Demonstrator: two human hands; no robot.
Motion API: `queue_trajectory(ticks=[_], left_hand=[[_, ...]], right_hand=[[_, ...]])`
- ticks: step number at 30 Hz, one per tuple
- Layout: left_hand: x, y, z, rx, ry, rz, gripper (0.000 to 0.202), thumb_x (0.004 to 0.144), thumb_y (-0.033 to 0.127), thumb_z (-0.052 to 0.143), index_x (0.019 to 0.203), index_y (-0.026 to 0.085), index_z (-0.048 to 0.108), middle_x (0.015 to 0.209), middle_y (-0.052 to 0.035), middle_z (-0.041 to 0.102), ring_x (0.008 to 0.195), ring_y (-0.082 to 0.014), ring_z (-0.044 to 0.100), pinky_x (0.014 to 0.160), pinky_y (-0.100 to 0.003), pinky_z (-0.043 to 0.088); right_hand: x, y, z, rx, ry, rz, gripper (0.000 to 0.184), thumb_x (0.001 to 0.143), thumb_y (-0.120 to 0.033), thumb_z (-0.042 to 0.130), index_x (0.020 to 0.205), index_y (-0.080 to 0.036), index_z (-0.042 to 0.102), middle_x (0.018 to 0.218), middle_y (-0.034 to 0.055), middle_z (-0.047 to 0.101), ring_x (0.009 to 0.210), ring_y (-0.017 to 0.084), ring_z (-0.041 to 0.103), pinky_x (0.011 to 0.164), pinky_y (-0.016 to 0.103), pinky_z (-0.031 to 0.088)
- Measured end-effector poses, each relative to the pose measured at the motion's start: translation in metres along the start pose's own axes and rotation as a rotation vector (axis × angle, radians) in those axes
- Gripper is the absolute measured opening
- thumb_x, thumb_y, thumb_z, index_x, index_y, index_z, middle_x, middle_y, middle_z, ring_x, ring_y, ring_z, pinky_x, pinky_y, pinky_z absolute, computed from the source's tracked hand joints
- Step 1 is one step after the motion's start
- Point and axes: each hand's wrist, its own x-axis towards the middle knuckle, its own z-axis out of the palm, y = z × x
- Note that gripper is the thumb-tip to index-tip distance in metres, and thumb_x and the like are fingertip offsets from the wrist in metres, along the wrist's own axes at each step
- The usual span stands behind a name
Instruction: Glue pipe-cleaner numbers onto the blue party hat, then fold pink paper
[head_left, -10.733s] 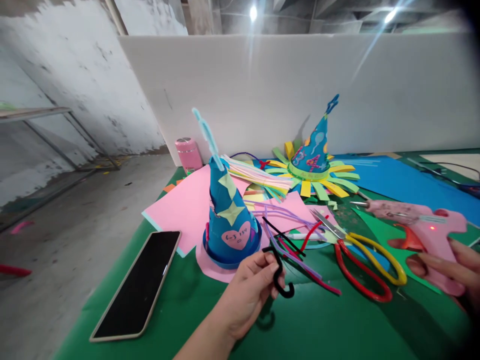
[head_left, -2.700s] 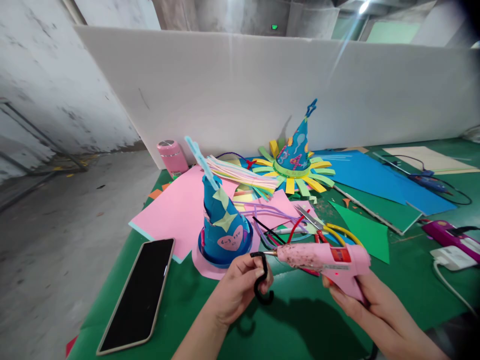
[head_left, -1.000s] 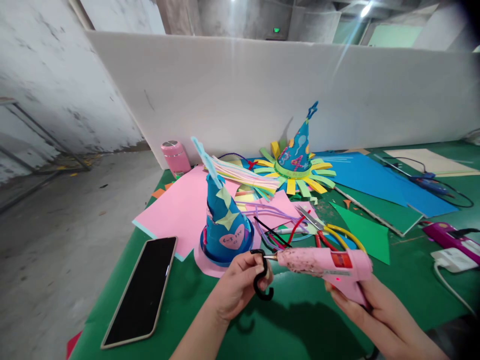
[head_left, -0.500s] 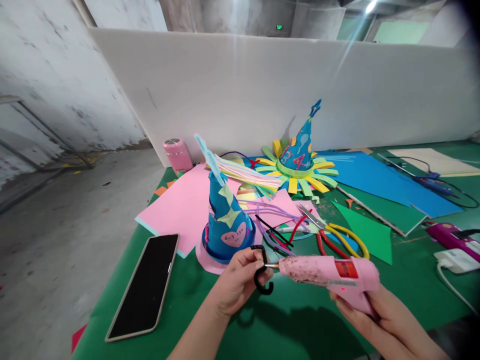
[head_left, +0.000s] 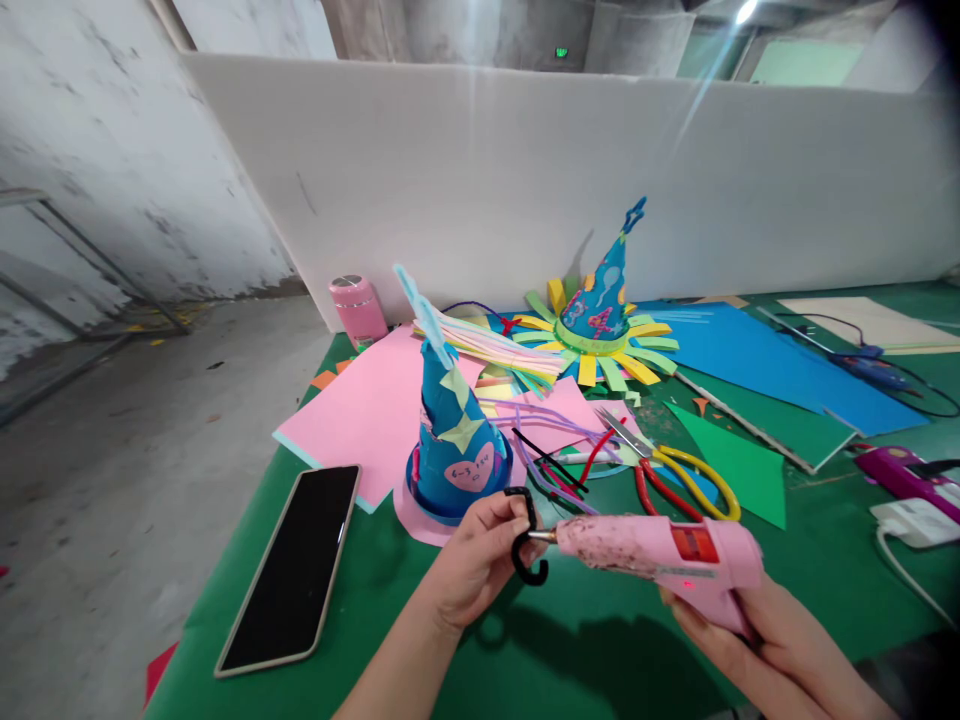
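Pinched in the fingers of my left hand is a bent black pipe cleaner, curled at its lower end. My right hand grips a pink hot glue gun by its handle, and its red light is lit. The metal nozzle points left and meets the pipe cleaner by my left fingertips; whether glue is coming out I cannot tell. Just behind my left hand stands a blue paper cone hat with pale green stars, a pink heart with writing and a light blue pipe cleaner on top.
A phone lies at the left. Scissors with red and yellow handles lie behind the glue gun, near loose pipe cleaners. Farther back are a second cone hat, a pink flask and blue card. A white board rises behind.
The view has shifted very slightly. Both hands hold nearly the same pose, with the nozzle still at the black pipe cleaner.
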Motion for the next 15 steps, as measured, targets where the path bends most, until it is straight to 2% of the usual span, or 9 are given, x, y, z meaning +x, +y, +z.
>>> queue_trajectory(ticks=[5,8,15], left_hand=[[0.0001,-0.0002,0.0002,-0.008,-0.055,0.013,0.023,0.065,0.028,0.068,0.060,0.014,0.050,0.048,0.0044,0.042,0.046,-0.0065,0.037,0.054,-0.022,0.029],[0.0005,-0.0007,-0.0001,-0.016,-0.084,0.020,0.021,0.067,0.026,0.066,0.060,0.014,0.050,0.048,0.0038,0.043,0.048,-0.0076,0.038,0.055,-0.023,0.029],[0.0004,-0.0001,-0.0002,-0.022,-0.050,0.016,0.022,0.065,0.026,0.068,0.059,0.013,0.051,0.049,0.0038,0.043,0.047,-0.0063,0.039,0.051,-0.020,0.028]], right_hand=[[-0.0003,0.0070,-0.0044,-0.036,-0.010,-0.057,0.032,0.080,-0.019,0.049,0.111,-0.025,0.046,0.091,0.0018,0.066,0.074,0.016,0.065,0.060,0.016,0.052],[0.0016,0.0083,-0.0059,-0.041,-0.015,-0.066,0.027,0.080,-0.020,0.049,0.107,-0.025,0.048,0.091,0.0019,0.066,0.073,0.017,0.065,0.059,0.017,0.053],[-0.0002,0.0022,-0.0023,0.021,0.033,-0.028,0.025,0.079,-0.022,0.050,0.104,-0.027,0.052,0.087,0.0002,0.067,0.070,0.016,0.064,0.057,0.016,0.051]])
